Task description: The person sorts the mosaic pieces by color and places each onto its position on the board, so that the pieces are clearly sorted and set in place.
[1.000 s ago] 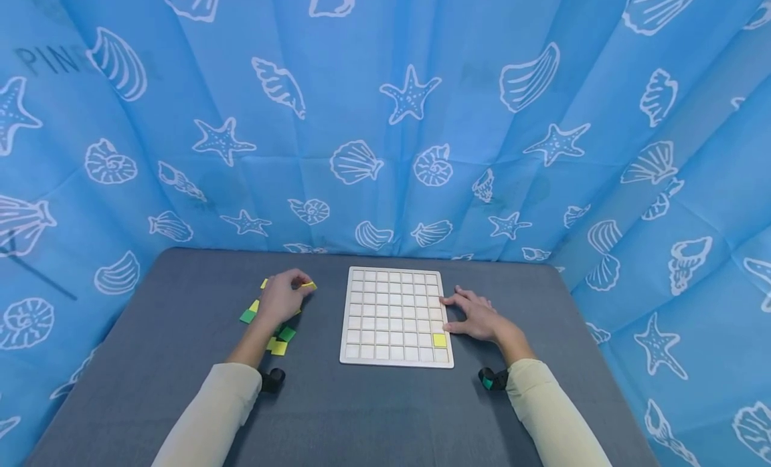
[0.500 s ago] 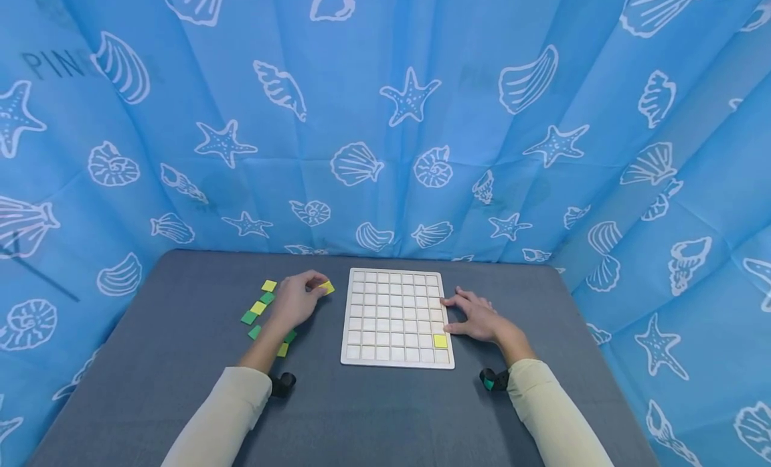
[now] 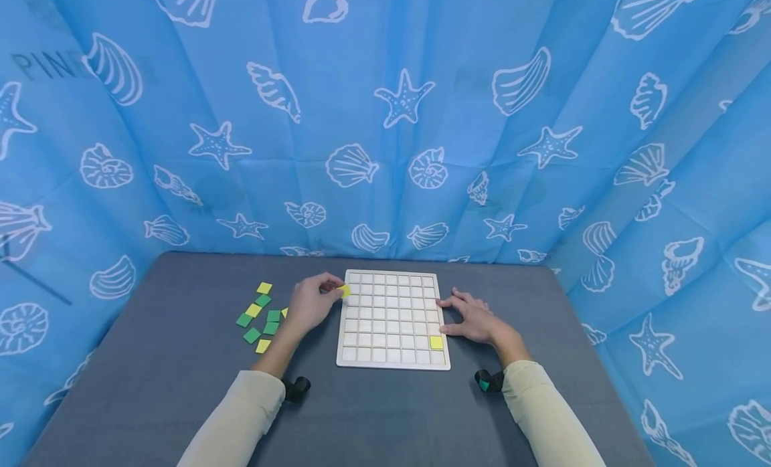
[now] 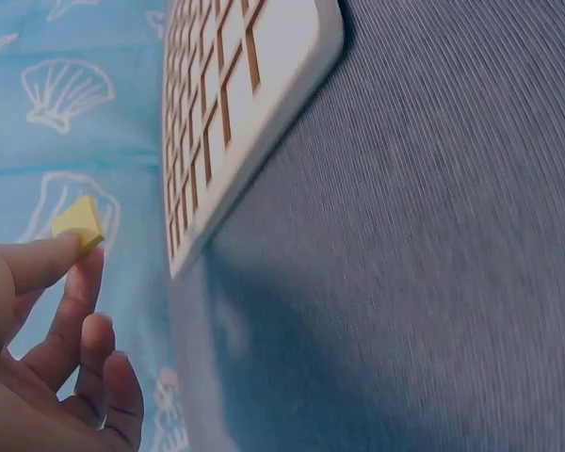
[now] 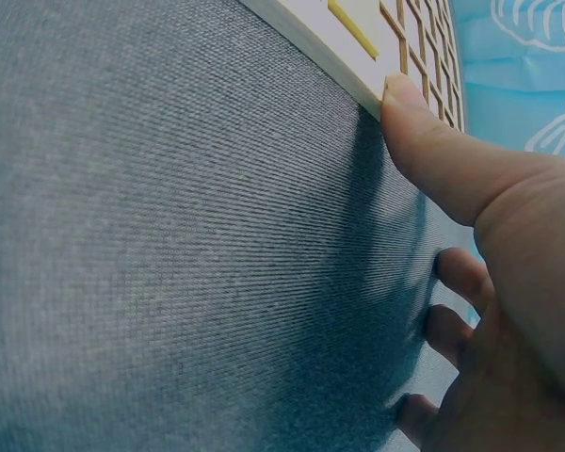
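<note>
Between thumb and index finger, my left hand [image 3: 313, 302] pinches a yellow square tile [image 4: 79, 224] at the upper left edge of a pale wooden grid board [image 3: 391, 366]. In the left wrist view the other fingers curl loosely beneath. My right hand [image 3: 474, 319] rests at the board's right edge, its thumb [image 5: 416, 132] touching the rim and its fingers relaxed. Another yellow tile [image 3: 436, 342] sits in a cell near the board's lower right corner, beside the right thumb.
Several loose green tiles [image 3: 251, 335] and yellow tiles [image 3: 263, 346] lie left of the board, some partly hidden by the left wrist. A grey cloth [image 3: 385, 420] covers the table. Behind it hangs a blue curtain [image 3: 373, 206] with white shell prints.
My left hand has carried the yellow tile rightward from the loose tiles to the board's upper left edge. More of the pile now shows. My right hand has stayed at the board's edge.
</note>
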`<state>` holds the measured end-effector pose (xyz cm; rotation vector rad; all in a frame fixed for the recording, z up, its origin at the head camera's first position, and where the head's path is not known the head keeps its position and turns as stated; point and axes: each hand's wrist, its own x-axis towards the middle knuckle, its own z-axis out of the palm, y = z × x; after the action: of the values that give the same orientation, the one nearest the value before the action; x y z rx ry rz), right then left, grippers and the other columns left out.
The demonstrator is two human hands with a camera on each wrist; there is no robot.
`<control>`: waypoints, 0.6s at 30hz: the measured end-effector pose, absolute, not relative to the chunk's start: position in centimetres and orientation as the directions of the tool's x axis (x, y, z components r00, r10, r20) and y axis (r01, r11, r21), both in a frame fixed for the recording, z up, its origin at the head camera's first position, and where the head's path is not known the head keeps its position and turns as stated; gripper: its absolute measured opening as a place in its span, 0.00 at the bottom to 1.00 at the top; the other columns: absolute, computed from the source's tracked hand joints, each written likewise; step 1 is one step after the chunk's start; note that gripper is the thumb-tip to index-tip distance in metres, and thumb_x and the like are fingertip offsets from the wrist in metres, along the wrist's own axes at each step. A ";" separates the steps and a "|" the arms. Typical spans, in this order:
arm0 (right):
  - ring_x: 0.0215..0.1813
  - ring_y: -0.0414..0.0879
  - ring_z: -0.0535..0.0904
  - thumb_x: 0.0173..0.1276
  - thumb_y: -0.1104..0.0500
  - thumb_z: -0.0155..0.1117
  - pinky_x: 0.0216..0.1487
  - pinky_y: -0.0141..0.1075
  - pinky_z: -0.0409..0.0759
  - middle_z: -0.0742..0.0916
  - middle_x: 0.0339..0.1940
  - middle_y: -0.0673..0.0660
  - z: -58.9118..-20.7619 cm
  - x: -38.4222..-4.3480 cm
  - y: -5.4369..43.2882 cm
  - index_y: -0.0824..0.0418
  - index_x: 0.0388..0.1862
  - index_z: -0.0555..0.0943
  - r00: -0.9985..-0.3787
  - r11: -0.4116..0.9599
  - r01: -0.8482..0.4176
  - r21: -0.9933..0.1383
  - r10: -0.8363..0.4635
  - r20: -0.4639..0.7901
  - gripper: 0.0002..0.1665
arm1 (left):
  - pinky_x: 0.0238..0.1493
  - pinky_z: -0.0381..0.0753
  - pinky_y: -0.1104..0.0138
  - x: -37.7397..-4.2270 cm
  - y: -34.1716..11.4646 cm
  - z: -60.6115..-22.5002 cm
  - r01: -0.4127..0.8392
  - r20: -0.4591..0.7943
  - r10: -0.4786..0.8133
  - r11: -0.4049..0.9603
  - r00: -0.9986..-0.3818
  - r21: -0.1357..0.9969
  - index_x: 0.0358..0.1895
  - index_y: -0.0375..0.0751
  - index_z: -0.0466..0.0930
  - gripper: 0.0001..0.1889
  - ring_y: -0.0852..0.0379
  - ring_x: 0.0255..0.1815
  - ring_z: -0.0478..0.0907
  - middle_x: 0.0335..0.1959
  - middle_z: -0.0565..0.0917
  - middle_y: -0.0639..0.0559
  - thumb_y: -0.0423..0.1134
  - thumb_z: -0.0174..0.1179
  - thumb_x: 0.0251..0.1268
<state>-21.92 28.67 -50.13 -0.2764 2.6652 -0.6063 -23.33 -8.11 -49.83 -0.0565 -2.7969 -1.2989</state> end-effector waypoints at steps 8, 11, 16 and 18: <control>0.80 0.78 0.49 0.68 0.39 0.68 0.74 0.75 0.46 0.56 0.85 0.67 -50.3 -22.0 28.7 0.48 0.75 0.71 -0.906 0.889 -0.096 -0.448 -0.265 -0.331 0.39 | 0.43 0.78 0.60 -22.9 -6.2 -49.7 0.064 0.041 0.051 0.619 -0.998 0.782 0.43 0.56 0.90 0.05 0.55 0.44 0.83 0.41 0.90 0.57 0.43 0.66 0.69; 0.80 0.78 0.50 0.69 0.38 0.68 0.74 0.75 0.47 0.56 0.85 0.67 -50.4 -22.0 28.8 0.48 0.75 0.71 -0.907 0.889 -0.104 -0.445 -0.268 -0.325 0.39 | 0.43 0.79 0.59 -22.8 -5.5 -49.6 0.071 0.031 0.075 0.607 -0.997 0.791 0.42 0.56 0.90 0.05 0.55 0.44 0.84 0.40 0.90 0.58 0.44 0.67 0.69; 0.80 0.78 0.50 0.69 0.39 0.68 0.74 0.76 0.47 0.56 0.85 0.67 -50.4 -22.1 28.7 0.48 0.75 0.71 -0.906 0.888 -0.105 -0.449 -0.271 -0.324 0.39 | 0.44 0.79 0.58 -22.5 -4.4 -49.5 0.098 0.028 0.125 0.602 -0.992 0.792 0.42 0.55 0.91 0.05 0.55 0.44 0.84 0.39 0.90 0.59 0.43 0.67 0.68; 0.80 0.78 0.49 0.69 0.39 0.68 0.74 0.75 0.46 0.55 0.85 0.67 -50.3 -22.1 28.7 0.48 0.75 0.71 -0.906 0.887 -0.100 -0.450 -0.269 -0.328 0.39 | 0.44 0.79 0.58 -22.4 -3.9 -49.5 0.106 0.023 0.144 0.603 -0.989 0.790 0.42 0.56 0.91 0.04 0.56 0.44 0.84 0.38 0.90 0.59 0.44 0.68 0.68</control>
<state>-22.06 28.69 -50.33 -0.2716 2.6688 -0.6082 -22.40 -3.94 -49.55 -0.2218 -2.8512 -1.4008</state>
